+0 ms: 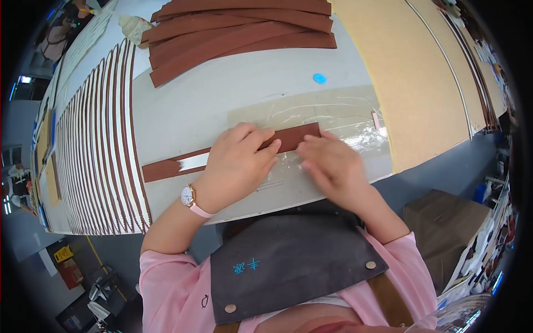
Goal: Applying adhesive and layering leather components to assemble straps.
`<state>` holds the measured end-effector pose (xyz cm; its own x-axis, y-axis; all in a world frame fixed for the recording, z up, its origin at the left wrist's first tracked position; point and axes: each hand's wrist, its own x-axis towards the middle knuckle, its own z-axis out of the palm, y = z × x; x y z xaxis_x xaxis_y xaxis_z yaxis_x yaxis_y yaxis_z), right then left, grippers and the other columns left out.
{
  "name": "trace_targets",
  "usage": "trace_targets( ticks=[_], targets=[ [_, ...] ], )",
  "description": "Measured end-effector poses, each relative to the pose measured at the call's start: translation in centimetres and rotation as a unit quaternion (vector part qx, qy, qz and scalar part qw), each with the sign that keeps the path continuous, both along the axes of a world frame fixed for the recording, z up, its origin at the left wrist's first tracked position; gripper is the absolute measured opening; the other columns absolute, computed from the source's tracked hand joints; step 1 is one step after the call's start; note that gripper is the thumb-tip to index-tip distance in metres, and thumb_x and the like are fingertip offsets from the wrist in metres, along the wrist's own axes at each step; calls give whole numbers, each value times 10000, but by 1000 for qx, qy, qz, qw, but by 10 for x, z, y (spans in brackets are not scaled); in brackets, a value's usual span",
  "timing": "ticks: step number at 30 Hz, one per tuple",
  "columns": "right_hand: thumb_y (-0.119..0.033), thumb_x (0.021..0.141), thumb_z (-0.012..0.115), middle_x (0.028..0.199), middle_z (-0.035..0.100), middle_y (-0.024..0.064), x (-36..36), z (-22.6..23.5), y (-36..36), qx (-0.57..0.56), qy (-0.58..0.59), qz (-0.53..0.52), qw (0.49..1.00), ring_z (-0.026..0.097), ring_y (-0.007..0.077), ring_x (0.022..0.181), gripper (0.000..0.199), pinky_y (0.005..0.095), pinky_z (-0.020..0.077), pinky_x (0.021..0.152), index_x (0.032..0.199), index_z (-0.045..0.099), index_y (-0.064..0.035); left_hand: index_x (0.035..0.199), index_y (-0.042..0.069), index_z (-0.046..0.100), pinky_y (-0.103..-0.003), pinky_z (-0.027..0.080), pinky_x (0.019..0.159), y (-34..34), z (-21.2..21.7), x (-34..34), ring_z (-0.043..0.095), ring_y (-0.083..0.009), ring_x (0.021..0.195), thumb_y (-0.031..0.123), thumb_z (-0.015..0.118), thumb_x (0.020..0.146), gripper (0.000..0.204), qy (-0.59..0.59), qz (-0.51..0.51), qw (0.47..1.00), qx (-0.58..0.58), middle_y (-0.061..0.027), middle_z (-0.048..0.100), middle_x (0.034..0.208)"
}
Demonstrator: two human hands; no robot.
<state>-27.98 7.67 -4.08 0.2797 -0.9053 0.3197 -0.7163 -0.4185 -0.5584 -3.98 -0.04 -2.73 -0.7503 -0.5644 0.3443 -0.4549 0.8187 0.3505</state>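
Observation:
A long brown leather-like strip (296, 137) lies slantwise on the grey board in front of me, with a white band (194, 162) along its left-middle part. My left hand (239, 157) rests over the strip's middle, fingers bent and thumb and forefinger pressing at its folded edge. At the strip's right end my right hand (335, 165) is closed, its fingertips curled on the corner and slightly blurred. The fingers partly hide the strip's edges. Under the right part of the strip is a shiny clear sheet (363, 143).
Overlapping brown strips (244, 34) lie at the far side. Several narrow brown-and-white strips (102, 150) stand in a row at the left. A small blue piece (320, 78) and a crumpled pale lump (134, 29) lie beyond my hands. Tan board (411, 83) covers the right side.

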Motion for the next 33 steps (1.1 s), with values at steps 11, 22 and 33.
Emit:
trace_targets(
  ticks=[11, 22, 33],
  targets=[
    [-44, 880, 729, 1292, 605, 173, -5, -7, -16, -19, -12, -112, 993, 524, 391, 1327, 371, 489, 444, 1099, 1236, 628, -23, 1187, 88, 686, -411, 500, 878, -3, 0, -13, 582, -313, 1066, 163, 838, 795, 427, 42, 68, 991, 103, -97, 656, 1083],
    [-173, 1061, 581, 837, 634, 30, 4, 18, -7, 257, -376, -90, 886, 603, 109, 796, 186, 266, 487, 739, 1031, 644, 0, 1142, 77, 754, -365, 515, 704, 6, 17, -10, 640, -262, 749, 115, 672, 954, 208, 135, 51, 957, 250, -86, 677, 796],
    [-267, 1099, 532, 683, 561, -6, 21, 20, 0, 257, -457, -94, 846, 506, 69, 611, 318, 244, 409, 574, 924, 661, -35, 1158, 94, 780, -326, 469, 645, 7, 31, -3, 578, -198, 678, 104, 675, 966, 219, 167, 44, 939, 298, -76, 628, 747]
  ],
)
